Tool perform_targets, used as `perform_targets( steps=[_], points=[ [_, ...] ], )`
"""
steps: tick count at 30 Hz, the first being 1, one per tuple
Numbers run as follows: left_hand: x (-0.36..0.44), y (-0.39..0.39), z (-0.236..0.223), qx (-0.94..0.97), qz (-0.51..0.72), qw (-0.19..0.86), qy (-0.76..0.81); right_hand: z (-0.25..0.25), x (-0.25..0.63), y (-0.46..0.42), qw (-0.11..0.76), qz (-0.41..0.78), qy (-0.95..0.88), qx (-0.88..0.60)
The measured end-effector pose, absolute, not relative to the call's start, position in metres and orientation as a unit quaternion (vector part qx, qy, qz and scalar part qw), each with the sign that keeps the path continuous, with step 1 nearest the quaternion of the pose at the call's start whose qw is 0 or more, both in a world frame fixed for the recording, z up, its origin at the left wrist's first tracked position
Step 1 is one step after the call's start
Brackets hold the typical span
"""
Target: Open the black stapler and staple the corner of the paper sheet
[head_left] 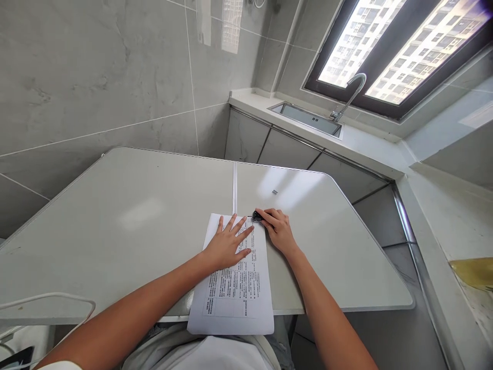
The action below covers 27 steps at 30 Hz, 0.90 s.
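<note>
Printed paper sheets (241, 308) lie over the table's near edge, their lower end jutting out toward my lap. Flat on the upper part of the print, with fingers spread, rests my left hand (227, 246). My right hand (280, 228) is closed around a small black stapler (257, 216), whose front end is at the sheets' upper right corner. The fingers and palm cover most of the stapler, so I cannot tell whether its jaws are pressed together. Beyond that hand, a couple of short staple strips (275, 192) lie on the tabletop.
The pale folding table (173, 185) has a seam down its middle. A white cable (50, 295) loops over its left near corner. Behind stand a counter with a sink (308, 119) and a tap (351, 95), below a window. Something yellow (473, 272) lies at the right.
</note>
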<state>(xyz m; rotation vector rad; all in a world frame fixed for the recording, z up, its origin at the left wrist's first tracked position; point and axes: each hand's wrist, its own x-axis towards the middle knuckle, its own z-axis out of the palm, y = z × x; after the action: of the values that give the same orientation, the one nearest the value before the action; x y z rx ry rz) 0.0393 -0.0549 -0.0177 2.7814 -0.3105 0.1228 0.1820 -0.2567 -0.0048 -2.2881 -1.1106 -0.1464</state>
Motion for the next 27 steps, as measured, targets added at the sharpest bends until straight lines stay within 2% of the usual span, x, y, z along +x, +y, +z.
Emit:
perform_targets(
  steps=[27],
  points=[
    [0.0428,-0.0568,-0.0204,0.975,0.037,0.189,-0.107,-0.0022,0.1755,-0.249,0.237,-0.087,-0.399,-0.881]
  ],
)
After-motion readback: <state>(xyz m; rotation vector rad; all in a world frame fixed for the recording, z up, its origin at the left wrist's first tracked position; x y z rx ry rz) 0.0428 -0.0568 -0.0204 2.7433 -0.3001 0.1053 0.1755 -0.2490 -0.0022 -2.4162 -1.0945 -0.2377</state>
